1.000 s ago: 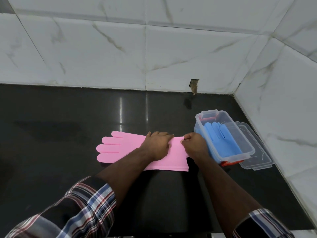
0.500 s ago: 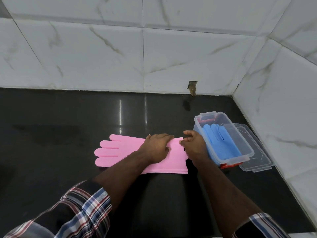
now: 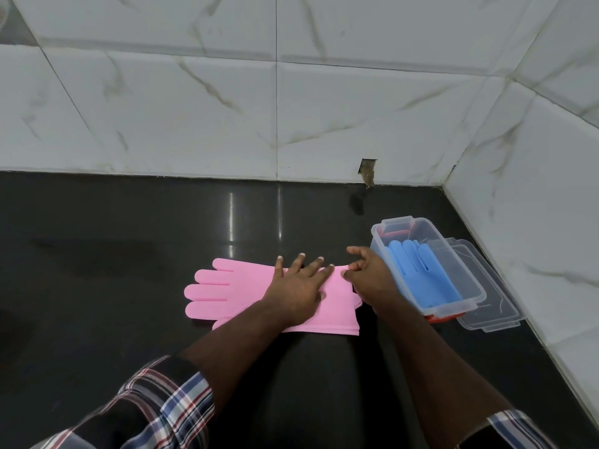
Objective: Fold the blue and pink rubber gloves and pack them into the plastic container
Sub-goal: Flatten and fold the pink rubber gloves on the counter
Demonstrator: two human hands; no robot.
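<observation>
The pink glove (image 3: 233,291) lies flat on the black counter (image 3: 129,254), its fingers pointing left and its cuff to the right. My left hand (image 3: 299,286) rests spread flat on the glove's middle. My right hand (image 3: 368,277) pinches the far corner of the cuff between thumb and forefinger, with the other fingers raised. The blue glove (image 3: 421,273) lies inside the clear plastic container (image 3: 392,222) just right of my right hand.
The clear lid (image 3: 492,315) lies under and beside the container, close to the right tiled wall (image 3: 534,189). The back tiled wall (image 3: 227,108) has a small broken hole at its base. Something red shows at the container's far end.
My left hand has uncurled and now lies flat with spread fingers on the glove. My right hand's fingers have lifted while still pinching the cuff corner.
</observation>
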